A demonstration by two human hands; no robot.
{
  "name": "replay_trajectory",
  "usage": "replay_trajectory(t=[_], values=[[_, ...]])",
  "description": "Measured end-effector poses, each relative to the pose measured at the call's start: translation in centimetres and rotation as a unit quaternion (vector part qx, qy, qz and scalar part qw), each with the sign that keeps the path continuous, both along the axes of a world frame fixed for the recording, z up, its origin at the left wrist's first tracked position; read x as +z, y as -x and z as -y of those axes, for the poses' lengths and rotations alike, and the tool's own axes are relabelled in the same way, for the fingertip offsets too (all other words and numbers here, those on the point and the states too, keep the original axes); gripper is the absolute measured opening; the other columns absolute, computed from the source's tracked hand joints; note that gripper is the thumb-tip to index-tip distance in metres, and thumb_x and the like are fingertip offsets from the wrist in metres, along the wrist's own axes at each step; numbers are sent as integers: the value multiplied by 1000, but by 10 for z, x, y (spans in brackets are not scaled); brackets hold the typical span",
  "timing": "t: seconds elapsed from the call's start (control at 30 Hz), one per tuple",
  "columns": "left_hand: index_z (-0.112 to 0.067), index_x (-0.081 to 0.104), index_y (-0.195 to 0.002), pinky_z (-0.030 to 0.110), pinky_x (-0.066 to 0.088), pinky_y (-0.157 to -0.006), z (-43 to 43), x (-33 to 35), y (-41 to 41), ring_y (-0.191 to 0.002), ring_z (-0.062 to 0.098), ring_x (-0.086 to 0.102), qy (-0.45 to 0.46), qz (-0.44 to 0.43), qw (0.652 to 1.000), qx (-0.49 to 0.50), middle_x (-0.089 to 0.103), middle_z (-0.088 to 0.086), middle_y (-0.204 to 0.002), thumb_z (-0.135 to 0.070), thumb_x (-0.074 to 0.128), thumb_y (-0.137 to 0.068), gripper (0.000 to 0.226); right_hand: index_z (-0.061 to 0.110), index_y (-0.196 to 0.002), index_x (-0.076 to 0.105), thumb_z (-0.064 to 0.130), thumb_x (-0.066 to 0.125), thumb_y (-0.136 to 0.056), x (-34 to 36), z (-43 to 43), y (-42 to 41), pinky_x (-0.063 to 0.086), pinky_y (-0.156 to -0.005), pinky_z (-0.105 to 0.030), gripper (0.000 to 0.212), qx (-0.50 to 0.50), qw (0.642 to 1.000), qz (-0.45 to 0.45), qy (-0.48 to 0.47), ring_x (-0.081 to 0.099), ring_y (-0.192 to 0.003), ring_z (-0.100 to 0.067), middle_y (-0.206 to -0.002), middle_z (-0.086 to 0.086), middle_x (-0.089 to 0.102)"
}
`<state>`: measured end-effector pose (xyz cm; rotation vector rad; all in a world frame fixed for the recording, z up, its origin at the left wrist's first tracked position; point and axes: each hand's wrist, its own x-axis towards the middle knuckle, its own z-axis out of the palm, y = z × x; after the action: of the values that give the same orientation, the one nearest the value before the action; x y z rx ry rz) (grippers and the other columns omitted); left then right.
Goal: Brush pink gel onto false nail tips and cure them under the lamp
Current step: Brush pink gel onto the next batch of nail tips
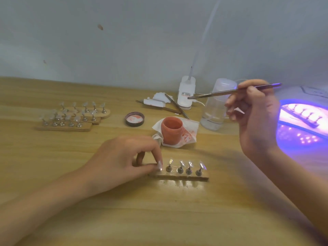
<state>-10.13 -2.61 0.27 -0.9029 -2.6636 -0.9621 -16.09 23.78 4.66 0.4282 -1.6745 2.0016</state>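
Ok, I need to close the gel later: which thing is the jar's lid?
Start at the orange-pink gel jar on its stained tissue mid-table. Just left of it lies the lid. It is the only round, dark-rimmed disc, facing up with pink smears inside.

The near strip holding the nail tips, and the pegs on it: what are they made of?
The tan near strip looks like bare wood: matte, rough edge. Its small round-footed pegs look like polished metal: silvery, bright glints.
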Motion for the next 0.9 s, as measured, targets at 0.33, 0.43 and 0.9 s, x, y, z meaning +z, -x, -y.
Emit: replay_trajectory(t=[0.33, 0.43, 0.9], values=[[-19, 63, -88, 11, 41, -53, -18, 19, 49, -60, 8, 50, -349, 100, 927, 90, 75, -2, -96, -21, 72, -87, 10, 19, -88, 48, 11, 42, -98, -12, 18, 15, 39, -42, -23, 14, 57, 986, 6, -155, 47, -45, -16, -57, 0, 57], [-22, 65, -85, 18, 43, -61, -24, 3, 53, -66, 25, 48, -359, 64, 925, 109, 72, -1, -93, -21, 75, -86, 10, 16, -87, 47, 13, 42, -95, -17, 20, 16, 39, -42, -24, 10, 74, 981, 13, -181, 47, -46, -18, -56, -2, 57], [-23, 67, -83, 18, 38, -58, -20, -14, 59, -65, 31, 39, -376, 66, 920, 91, 66, 3, -85, -13, 74, -87, 12, 15, -88, 46, 18, 44, -100, -34, 22, 19, 38, -42, -23, 12, 75, 982, 30, -168, 45, -46, -16, -57, -2, 57]])
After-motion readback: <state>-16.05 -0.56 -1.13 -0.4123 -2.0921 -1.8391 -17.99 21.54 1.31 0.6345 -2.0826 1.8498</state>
